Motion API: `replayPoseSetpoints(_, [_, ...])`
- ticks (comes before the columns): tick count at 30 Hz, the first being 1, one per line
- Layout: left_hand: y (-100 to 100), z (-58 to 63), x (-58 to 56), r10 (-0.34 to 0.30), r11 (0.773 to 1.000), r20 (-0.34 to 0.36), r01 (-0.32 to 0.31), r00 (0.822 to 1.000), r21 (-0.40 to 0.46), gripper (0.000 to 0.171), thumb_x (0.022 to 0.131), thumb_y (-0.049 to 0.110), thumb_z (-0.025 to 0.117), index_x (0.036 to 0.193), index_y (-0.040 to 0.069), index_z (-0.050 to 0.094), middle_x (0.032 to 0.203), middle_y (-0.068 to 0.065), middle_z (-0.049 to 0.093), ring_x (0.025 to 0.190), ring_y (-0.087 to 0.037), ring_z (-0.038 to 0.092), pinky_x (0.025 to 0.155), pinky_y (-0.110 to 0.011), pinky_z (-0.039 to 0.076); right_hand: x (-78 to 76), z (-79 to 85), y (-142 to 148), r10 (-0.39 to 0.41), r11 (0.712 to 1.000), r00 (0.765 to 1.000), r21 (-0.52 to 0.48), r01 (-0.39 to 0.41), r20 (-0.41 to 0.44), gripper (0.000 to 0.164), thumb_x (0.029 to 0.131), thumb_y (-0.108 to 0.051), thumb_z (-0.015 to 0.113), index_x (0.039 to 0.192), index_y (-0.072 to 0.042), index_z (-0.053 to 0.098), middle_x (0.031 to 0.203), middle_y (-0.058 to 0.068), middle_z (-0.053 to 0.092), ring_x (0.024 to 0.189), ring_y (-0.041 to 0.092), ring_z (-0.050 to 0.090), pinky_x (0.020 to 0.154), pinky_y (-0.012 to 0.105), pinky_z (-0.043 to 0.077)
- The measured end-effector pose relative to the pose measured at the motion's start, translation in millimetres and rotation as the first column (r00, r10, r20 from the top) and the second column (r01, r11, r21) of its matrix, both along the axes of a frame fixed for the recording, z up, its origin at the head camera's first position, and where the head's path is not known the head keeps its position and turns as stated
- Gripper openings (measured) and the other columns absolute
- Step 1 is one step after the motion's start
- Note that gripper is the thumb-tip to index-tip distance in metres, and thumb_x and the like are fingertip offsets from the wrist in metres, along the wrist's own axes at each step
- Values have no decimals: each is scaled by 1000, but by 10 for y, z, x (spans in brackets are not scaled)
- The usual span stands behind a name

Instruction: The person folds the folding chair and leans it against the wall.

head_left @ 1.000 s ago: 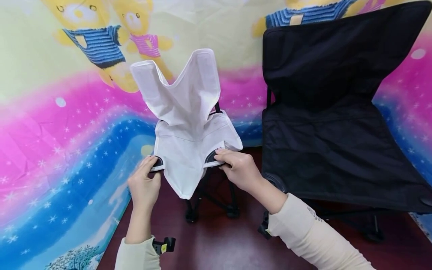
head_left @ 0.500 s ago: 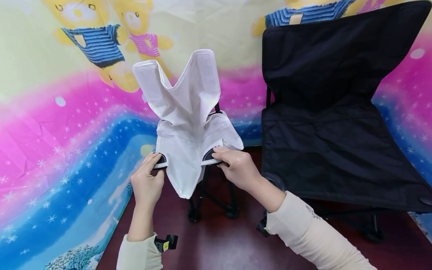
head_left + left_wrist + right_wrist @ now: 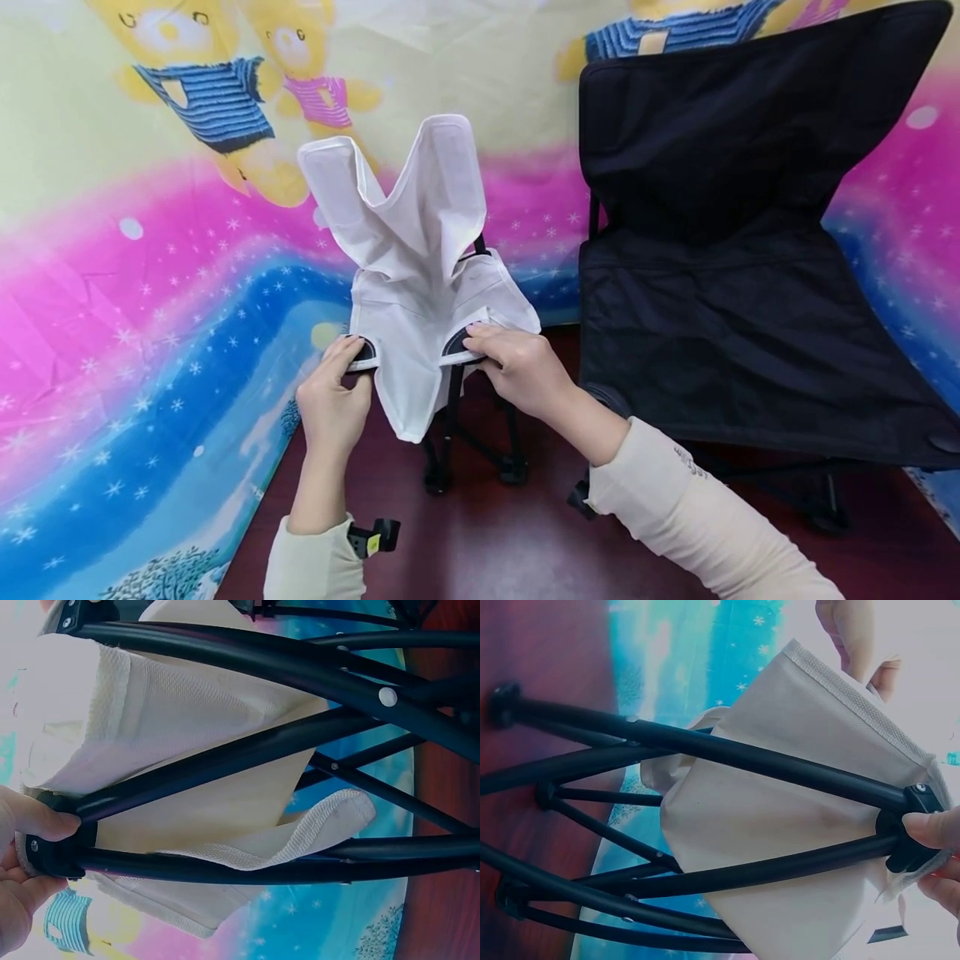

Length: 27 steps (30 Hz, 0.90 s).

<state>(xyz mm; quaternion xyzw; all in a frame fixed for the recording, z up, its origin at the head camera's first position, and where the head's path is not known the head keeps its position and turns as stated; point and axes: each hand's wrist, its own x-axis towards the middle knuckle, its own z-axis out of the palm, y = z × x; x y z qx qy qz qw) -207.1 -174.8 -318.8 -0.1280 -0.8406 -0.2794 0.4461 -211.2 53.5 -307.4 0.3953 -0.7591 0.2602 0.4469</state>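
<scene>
A small white folding chair (image 3: 412,333) stands partly folded in the head view, its seat and back cloth creased inward and the seat's front edge drooping to a point. My left hand (image 3: 333,404) pinches the black-patched front left corner. On the opposite front corner, my right hand (image 3: 525,371) grips another black patch (image 3: 455,343). Both wrist views look beneath the cloth: the left thumb and fingers hold a black corner joint (image 3: 56,844), and the right ones hold a similar joint (image 3: 907,832). Crossed black legs (image 3: 780,761) run from these joints toward the floor.
A larger black folding chair (image 3: 712,333) stands unfolded close by on the right, near my right forearm. Behind both chairs and along the left hangs a colourful cloth backdrop (image 3: 187,333) with bears. The floor (image 3: 480,533) is dark red.
Both hands have drawn a little closer together, bringing the two front corners inward. The left hand shifted right, the right hand slightly left, and the front legs moved closer.
</scene>
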Motion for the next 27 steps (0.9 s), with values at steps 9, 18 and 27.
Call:
replayPoseSetpoints(9, [103,28,18,-23,1000,-10,23,1000,0,33,66,-11,60,98,-4,64,100,-16,61,100,-27,54,80,-43,43,-2,19,-23,-6,1000,1000,-4,6,-3,24,63,8,67,86,0,68,88,9,65,88,17,60,80,24,44])
replayPoseSetpoints(18, [151,46,8,-33,999,-10,33,999,-2,34,65,-11,59,98,-4,64,98,-14,62,101,-25,53,80,-43,43,-9,39,-35,3,1000,1000,1,-3,0,25,64,8,67,87,0,68,89,10,65,89,18,60,81,23,43])
replayPoseSetpoints(27, [213,74,-5,-52,998,-22,51,998,-44,35,64,-11,60,98,-4,64,99,-14,62,101,-26,53,79,-42,43,-20,36,-53,4,1000,1000,-11,-4,-9,25,63,9,66,87,0,68,89,10,65,89,19,60,81,24,43])
